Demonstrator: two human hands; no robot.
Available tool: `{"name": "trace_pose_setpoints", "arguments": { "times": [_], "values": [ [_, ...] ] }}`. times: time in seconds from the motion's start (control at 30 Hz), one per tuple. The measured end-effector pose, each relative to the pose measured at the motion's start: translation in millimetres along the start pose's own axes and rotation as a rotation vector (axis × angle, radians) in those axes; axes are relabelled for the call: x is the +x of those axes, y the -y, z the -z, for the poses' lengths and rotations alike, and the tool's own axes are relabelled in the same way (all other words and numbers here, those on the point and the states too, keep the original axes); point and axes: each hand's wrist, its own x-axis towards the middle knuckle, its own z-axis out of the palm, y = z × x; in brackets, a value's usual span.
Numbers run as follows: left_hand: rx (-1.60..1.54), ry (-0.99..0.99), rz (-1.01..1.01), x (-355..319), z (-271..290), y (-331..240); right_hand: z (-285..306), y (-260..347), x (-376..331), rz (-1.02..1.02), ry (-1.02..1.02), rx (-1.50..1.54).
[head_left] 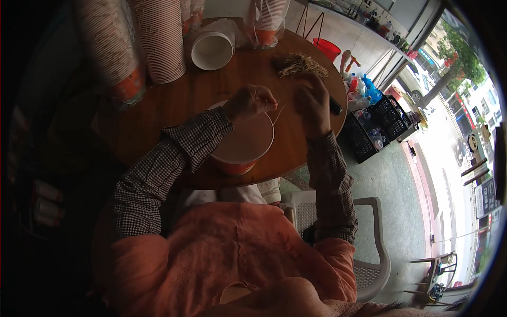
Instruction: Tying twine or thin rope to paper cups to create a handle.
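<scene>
A large white-lined paper tub point(244, 142) with an orange outside stands at the table's near edge. Over its far rim is my left hand point(250, 103), thumb and fingertips pinched together; what they hold, if anything, is too small to make out. To its right my right hand point(312, 105) is raised beside the tub, its fingers bent in, dark and slightly blurred. A thin pale strand point(279, 114) shows between the two hands; which hand has it I cannot tell. Just beyond my right hand lies a loose heap of straw-coloured strands point(300, 65).
Tall stacks of paper tubs point(158, 47) in plastic wrap stand at the far left of the round wooden table point(211, 91). A white tub point(213, 52) lies tipped there. A dark object point(335, 105) sits by the right edge. Black crates point(372, 129) and a plastic chair point(372, 253) stand right.
</scene>
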Motion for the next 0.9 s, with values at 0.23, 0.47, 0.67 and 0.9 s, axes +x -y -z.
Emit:
{"name": "trace_pose_setpoints", "arguments": {
  "times": [0.23, 0.47, 0.67, 0.9],
  "values": [
    [0.056, 0.15, 0.057, -8, 11, 6, 35, 35, 24, 0.049, -0.277, 0.145],
    [0.186, 0.246, -0.055, -13, 5, 0, 71, 1, 19, -0.03, -0.341, 0.402],
    [0.506, 0.008, -0.083, -27, 46, 16, 39, 38, -19, -0.255, -0.12, 0.392],
    [0.687, -0.168, -0.013, -52, 91, 34, -32, 70, -80, -0.351, 0.301, 0.524]
  ]
}}
